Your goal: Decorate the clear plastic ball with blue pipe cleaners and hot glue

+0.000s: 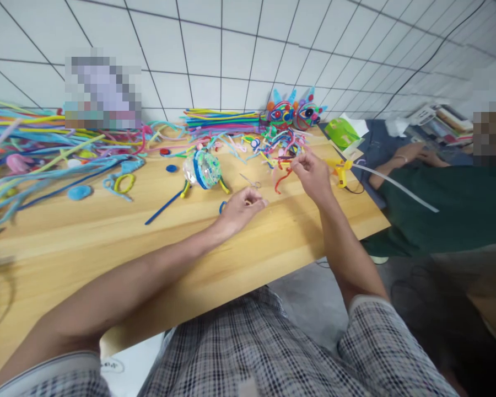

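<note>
My left hand [244, 209] is just above the wooden table, fingers curled into a pinch; what they hold, if anything, is too small to see. Beside it shows a small blue loop [222, 207]. My right hand [313, 172] is also pinched, over the table's right part. A red pipe cleaner piece [281, 181] hangs or lies by its fingertips; I cannot tell whether it is held. Small scissors [252, 182] lie between the hands. Left of them stands a clear ball [209, 170] with a blue band and yellow pipe cleaner legs.
A yellow glue gun [342, 173] with a long glue stick [400, 188] lies at the right edge. Pipe cleaners [66, 149] heap up at left, with a bundle [223, 120] along the wall. Two decorated balls [293, 113] stand behind. Another person's hand [409, 151] is at right.
</note>
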A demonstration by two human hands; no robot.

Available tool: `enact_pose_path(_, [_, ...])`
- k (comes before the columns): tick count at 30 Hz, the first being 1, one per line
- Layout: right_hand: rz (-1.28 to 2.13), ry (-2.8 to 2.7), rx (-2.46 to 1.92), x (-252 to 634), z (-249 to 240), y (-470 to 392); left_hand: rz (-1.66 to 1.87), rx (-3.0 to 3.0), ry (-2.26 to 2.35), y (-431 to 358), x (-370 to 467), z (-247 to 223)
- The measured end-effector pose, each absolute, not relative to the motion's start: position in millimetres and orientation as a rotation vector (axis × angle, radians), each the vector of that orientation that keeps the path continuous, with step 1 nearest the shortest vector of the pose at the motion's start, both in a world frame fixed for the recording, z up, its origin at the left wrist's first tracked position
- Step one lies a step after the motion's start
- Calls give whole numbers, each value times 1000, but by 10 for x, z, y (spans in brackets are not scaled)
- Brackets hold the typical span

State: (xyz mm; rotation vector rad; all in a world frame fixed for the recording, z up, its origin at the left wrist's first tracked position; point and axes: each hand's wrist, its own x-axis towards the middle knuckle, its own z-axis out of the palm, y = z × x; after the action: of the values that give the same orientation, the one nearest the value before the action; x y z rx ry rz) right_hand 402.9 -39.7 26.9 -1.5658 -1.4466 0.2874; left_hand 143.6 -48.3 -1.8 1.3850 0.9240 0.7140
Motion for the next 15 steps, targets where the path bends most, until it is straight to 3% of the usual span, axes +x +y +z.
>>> enact_pose_path(3, [351,-1529,-1502,3876,322,-357,907,1418,1028,-276,1694,50])
enact_pose_path(8, [475,-1583,-1408,3738,348,-334,584,1271,868,-51,2003,111])
enact_pose_path(15, [506,-1364,-1514,3959,337,-2,657,1190,901,-153,1833,10])
